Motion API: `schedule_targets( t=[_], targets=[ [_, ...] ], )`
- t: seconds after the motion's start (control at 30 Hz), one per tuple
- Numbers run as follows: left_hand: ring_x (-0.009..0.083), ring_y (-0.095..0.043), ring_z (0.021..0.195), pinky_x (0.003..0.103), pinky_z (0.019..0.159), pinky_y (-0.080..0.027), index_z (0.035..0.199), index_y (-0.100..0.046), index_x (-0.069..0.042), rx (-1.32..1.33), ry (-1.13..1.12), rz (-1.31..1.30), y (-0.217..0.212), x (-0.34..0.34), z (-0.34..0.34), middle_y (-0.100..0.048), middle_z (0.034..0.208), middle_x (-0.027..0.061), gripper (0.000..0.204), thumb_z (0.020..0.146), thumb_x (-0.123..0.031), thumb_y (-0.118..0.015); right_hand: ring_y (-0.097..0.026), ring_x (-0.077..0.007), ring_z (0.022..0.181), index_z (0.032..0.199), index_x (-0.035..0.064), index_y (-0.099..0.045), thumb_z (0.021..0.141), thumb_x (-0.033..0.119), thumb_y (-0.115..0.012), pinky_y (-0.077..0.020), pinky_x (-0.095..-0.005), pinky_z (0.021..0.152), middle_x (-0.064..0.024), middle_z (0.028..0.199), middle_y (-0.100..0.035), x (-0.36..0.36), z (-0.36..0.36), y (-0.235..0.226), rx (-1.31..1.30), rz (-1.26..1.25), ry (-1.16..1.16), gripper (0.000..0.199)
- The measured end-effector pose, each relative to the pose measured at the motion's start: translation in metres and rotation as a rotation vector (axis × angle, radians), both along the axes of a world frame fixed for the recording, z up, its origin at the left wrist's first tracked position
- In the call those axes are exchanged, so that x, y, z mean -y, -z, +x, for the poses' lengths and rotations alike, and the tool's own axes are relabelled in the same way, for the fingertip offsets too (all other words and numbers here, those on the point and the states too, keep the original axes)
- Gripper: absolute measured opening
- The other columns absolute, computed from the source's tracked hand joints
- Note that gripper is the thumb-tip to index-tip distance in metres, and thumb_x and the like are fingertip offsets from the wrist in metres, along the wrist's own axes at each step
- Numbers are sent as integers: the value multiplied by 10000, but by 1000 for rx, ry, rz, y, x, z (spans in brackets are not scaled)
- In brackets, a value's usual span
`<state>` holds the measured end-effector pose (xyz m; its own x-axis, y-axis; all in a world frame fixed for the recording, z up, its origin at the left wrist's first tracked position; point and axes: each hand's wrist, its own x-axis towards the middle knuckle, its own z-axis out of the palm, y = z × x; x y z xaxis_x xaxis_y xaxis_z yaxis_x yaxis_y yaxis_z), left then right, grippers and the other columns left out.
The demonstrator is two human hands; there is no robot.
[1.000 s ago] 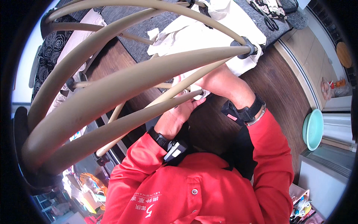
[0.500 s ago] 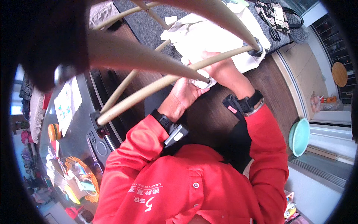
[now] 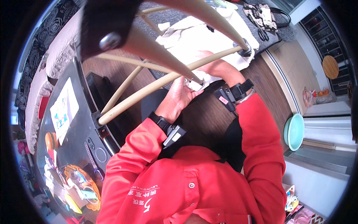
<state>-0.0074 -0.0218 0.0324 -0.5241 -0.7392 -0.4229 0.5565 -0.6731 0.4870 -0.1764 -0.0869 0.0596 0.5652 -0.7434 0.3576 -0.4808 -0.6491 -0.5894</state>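
Note:
A frame of beige tubes [image 3: 149, 86] crosses in front of me, with dark fittings at its corners. A white cloth [image 3: 190, 37] is spread beyond it, and part of it wraps the lower end of one tube. My left hand [image 3: 178, 98] is closed on the white cloth at that tube end, palm toward me. Just beyond the slanting tube, my right hand [image 3: 220, 70] reaches onto the cloth; its fingers are mostly hidden behind the tube and in the bright fabric.
On the left a dark table [image 3: 71, 143] bears a paper drawing [image 3: 64, 112], a toy burger [image 3: 51, 141] and an orange basket [image 3: 95, 201]. Scissors [image 3: 263, 35] and a patterned bag [image 3: 257, 16] lie on the grey mat at the far right. A mint basin [image 3: 294, 132] stands right.
The view has shifted, showing more of the table and sofa at left. My right hand has drawn slightly away from the left one; the left keeps its grip at the tube end.

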Motion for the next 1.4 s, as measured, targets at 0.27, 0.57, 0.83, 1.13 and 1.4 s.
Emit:
schedule_targets(
  t=[0.27,0.57,0.83,1.13,1.4],
  targets=[
    [263,-526,1107,460,926,-435,1250,-460,-110,15,15,3,1,0,1,-548,1183,96,683,842,-657,-465,-589,-377,917,906,-9,-625,734,166,-617,-473,-397,797,-241,945,-616,1,7,7,40,38,141,245],
    [264,-532,1102,460,927,-436,1240,-475,-109,-23,31,10,8,2,4,-556,1186,98,637,854,-616,-490,-590,-263,760,884,-27,-580,790,193,-618,-458,-374,696,-193,844,-631,-5,7,-8,92,126,155,242],
    [280,-547,1095,466,934,-439,1159,-539,-102,-174,15,-18,19,-3,9,-573,1173,111,435,892,-446,-552,-597,-205,792,919,3,-605,789,164,-644,-470,-337,723,-138,835,-639,-5,-1,-19,49,265,118,211],
    [293,-533,1123,487,964,-414,1121,-555,-114,-269,21,-46,22,-5,12,-581,1171,114,406,875,-436,-581,-566,-141,818,947,18,-614,816,64,-597,-468,-282,713,-87,921,-630,-2,-18,-22,101,105,189,139],
    [294,-489,1181,505,1001,-375,1243,-487,-126,-348,2,-65,16,-11,13,-515,1278,102,590,826,-531,-591,-580,-156,690,883,30,-610,834,56,-550,-462,-293,644,-82,751,-621,-38,-4,-34,-13,-13,573,82]
  ],
)
